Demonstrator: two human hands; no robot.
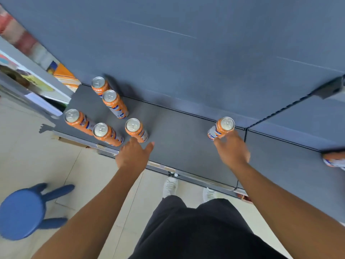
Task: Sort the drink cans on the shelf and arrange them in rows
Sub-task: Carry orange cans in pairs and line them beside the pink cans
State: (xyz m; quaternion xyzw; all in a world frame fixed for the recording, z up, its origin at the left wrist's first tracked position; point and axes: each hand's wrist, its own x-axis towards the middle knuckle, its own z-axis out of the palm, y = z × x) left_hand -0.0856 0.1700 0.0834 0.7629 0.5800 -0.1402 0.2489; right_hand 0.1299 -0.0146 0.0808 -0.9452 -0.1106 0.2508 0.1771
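The left hand is spread open, holding nothing; an orange can stands just beyond its fingers on the shelf. The right hand reaches a lone can at its fingers, but blur hides whether they grip it.

No wording can be read: the blue print on the orange cans is blurred, as are the packages at upper left and the labels on the shelf edge.

Cut off by the frame's right edge, an orange can shows only a smeared part of its side. The right hand blurs at the foot of a lone can — grip or mere touch cannot be told. Packaged goods at upper left are streaks of colour — can labels unreadable.
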